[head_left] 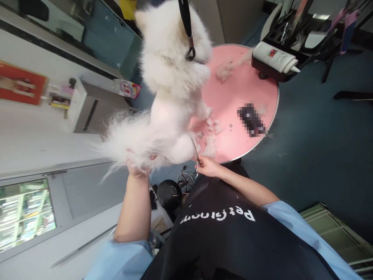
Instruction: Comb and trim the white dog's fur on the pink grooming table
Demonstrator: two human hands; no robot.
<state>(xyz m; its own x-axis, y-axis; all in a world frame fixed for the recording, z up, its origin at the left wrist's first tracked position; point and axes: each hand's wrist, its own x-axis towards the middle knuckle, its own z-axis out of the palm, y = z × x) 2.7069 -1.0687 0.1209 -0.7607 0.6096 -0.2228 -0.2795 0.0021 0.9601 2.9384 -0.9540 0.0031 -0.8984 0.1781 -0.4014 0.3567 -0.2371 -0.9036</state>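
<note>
A fluffy white dog (pixel 175 66) stands on the round pink grooming table (pixel 256 93), its rear toward me. Its body is clipped short, while the head and tail (pixel 128 136) keep long fur. My left hand (pixel 138 167) is closed at the tail, and the long hair hides most of its fingers. In my right hand (pixel 207 166) is a pair of curved grooming scissors (pixel 196 149), fingers wrapped at the handles. The blades point up along the outer side of the dog's rounded hind leg, and I cannot tell whether they touch the fur.
A black leash (pixel 186 27) runs up from the dog's neck. Cut fur (pixel 211 144) and a pixelated dark object (pixel 251 119) lie on the table. A tool tray (pixel 271 70) with a white bottle (pixel 275 57) juts over its edge. A black stool (pixel 169 193) stands below.
</note>
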